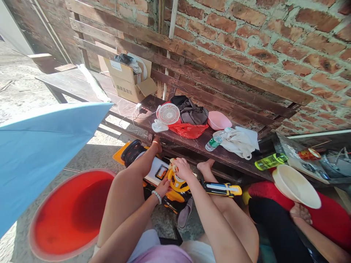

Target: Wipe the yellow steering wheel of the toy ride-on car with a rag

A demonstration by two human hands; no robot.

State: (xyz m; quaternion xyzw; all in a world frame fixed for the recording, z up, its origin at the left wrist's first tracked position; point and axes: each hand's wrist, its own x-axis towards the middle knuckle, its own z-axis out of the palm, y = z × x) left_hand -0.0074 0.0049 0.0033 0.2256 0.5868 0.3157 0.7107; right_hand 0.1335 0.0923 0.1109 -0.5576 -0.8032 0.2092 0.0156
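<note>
A toy ride-on vehicle, white, yellow and black, stands between my knees, and its yellow steering wheel (pixel 179 185) faces up towards me. My left hand (pixel 162 189), with a beaded bracelet at the wrist, is closed at the wheel's left rim. Over the far side of the wheel, my right hand (pixel 183 168) has its fingers closed on a small orange-and-cream piece (pixel 172 165); its exact kind does not show. A yellow-and-black arm (pixel 221 189) of the toy reaches out to the right, across my leg. A black round part (pixel 132 152) sits at its far left end.
A large red tub (pixel 41 215) stands left, under a blue umbrella (pixel 49 135). On the wooden bench (pixel 148 109) are a cardboard box (pixel 124 82), white fan (pixel 168 113), pink basin (pixel 219 120) and water bottle (pixel 214 143). At right, another person's hand (pixel 301 213) touches a cream basin (pixel 297 186).
</note>
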